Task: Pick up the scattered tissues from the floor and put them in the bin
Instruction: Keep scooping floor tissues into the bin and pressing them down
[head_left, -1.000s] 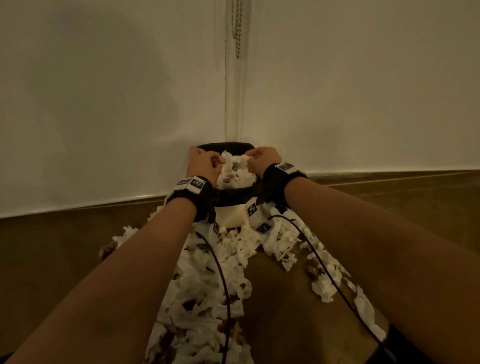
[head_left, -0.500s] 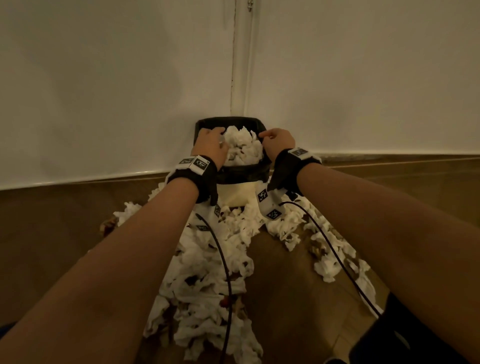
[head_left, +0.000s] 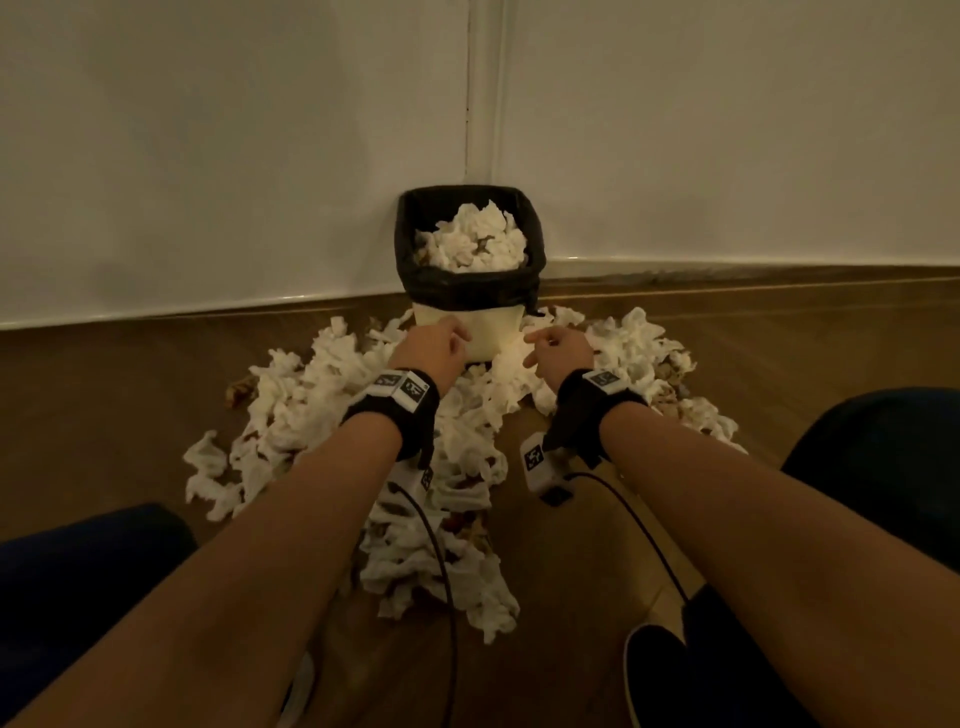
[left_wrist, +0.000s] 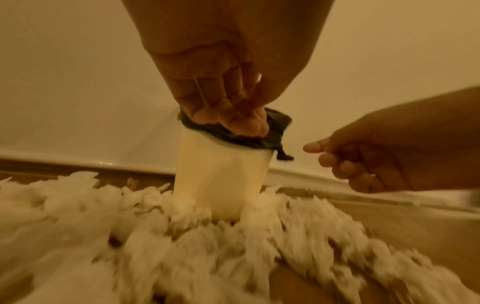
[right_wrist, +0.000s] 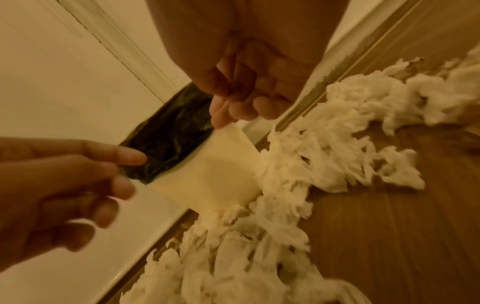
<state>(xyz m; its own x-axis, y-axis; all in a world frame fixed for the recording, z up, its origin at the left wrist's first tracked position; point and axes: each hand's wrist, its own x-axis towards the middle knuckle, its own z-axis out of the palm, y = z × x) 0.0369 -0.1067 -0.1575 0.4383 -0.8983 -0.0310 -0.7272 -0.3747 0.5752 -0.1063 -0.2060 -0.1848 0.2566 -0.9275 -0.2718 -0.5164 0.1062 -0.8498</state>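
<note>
A cream bin (head_left: 485, 338) with a black liner (head_left: 457, 291) stands in the corner, heaped with white tissues (head_left: 475, 241). Many crumpled tissues (head_left: 306, 405) lie on the wooden floor in front of it and to both sides. My left hand (head_left: 436, 348) hovers low at the bin's front left, my right hand (head_left: 558, 348) at its front right, both just above the pile. In the left wrist view the left hand (left_wrist: 233, 115) has loosely curled fingers and holds nothing. The right hand (right_wrist: 239, 109) is likewise empty in the right wrist view, near the bin (right_wrist: 215, 172).
Two white walls meet behind the bin, with a skirting strip (head_left: 156, 312) along the floor. My knees in dark trousers sit at the lower left (head_left: 78, 571) and right (head_left: 883, 467). Black cables (head_left: 441, 571) trail from both wrists over the tissues. Bare wood floor (head_left: 571, 571) lies between my arms.
Both hands have left the tissues at the bin's top and dropped to the floor pile in front of it. The view has pulled back from the bin.
</note>
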